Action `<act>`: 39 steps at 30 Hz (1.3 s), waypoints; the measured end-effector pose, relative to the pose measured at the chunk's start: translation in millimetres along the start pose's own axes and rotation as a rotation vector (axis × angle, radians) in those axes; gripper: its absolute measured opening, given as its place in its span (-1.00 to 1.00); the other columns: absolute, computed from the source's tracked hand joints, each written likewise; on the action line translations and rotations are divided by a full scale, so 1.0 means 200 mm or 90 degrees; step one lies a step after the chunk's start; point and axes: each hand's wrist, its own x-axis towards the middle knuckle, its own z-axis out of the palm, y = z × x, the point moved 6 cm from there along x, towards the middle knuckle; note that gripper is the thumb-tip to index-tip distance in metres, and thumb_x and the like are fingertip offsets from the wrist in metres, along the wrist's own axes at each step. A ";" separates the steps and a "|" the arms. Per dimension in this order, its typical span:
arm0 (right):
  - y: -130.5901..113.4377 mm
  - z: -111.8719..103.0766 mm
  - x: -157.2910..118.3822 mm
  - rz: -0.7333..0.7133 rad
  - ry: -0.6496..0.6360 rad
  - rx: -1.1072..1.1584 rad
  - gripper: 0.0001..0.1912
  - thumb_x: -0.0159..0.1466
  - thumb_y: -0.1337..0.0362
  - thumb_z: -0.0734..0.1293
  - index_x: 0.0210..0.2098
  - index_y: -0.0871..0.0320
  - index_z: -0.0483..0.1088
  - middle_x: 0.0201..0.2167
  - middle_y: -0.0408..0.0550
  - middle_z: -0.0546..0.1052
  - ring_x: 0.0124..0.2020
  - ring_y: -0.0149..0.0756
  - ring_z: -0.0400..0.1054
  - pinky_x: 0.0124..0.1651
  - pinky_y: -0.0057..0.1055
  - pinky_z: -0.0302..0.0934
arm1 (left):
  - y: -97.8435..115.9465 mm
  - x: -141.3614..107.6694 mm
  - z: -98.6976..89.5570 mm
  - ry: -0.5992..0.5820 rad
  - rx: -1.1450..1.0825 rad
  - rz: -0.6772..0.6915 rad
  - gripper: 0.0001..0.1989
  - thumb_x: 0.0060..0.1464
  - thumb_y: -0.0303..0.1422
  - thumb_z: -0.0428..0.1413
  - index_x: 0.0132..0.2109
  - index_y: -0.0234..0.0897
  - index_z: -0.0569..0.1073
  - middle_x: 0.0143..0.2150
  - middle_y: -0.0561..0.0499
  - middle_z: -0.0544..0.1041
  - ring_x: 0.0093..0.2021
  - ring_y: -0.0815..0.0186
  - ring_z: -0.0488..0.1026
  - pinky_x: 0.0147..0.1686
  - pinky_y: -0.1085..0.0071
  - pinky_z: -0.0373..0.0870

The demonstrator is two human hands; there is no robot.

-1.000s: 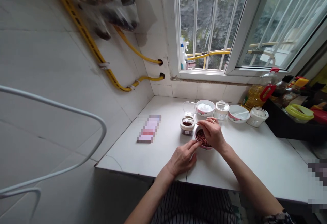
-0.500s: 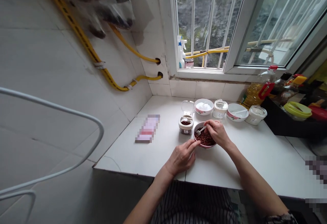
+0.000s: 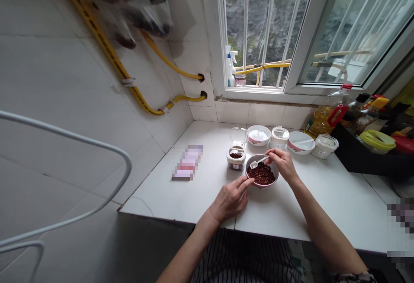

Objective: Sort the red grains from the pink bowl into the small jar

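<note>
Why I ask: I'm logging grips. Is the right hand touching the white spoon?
Touching: the head view shows the right hand pinching one end of the white spoon.

Sm. white spoon slants over dk. red bits in rnd. pink-patterned bowl, upright on white ctr.

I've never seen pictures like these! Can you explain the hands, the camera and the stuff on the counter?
No machine here: just a person's two bare hands. Every picture comes from a camera on that person's head, looking forward and down. The left hand touches a round white and pink bowl of small dark red bits. The right hand holds a small white spoon over them. Beside the bowl, on the white counter, stands an open, round clear jar with a cream rim. Behind is a white flowered bowl holding something white.
</note>
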 end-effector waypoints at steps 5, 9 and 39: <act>0.02 0.00 0.01 0.032 -0.011 0.050 -0.78 0.08 0.10 0.34 -0.44 0.14 0.47 -0.66 -0.14 0.54 -0.54 -0.27 0.44 -0.28 -0.33 0.34 | 0.00 0.00 0.00 -0.002 0.001 0.000 -0.39 0.16 -0.56 -0.03 0.34 -0.20 0.13 0.08 -0.15 0.47 0.02 0.16 0.53 -0.10 0.27 0.59; 0.01 -0.01 0.00 0.027 0.007 0.078 -0.74 0.11 0.06 0.38 -0.41 0.14 0.48 -0.63 -0.12 0.56 -0.52 -0.26 0.46 -0.25 -0.29 0.37 | 0.00 0.00 0.00 -0.005 -0.001 0.001 -0.37 0.15 -0.56 -0.02 0.34 -0.20 0.12 0.09 -0.15 0.47 0.03 0.16 0.52 -0.09 0.28 0.58; -0.13 0.05 -0.06 -0.309 0.015 -0.435 -0.82 0.22 0.38 0.22 -0.42 0.08 0.43 -0.51 -0.07 0.56 -0.39 -0.18 0.43 0.07 -0.17 0.16 | 0.00 0.00 0.00 -0.013 -0.007 -0.011 -0.39 0.13 -0.56 -0.01 0.32 -0.21 0.14 0.07 -0.14 0.47 0.02 0.16 0.52 -0.09 0.26 0.58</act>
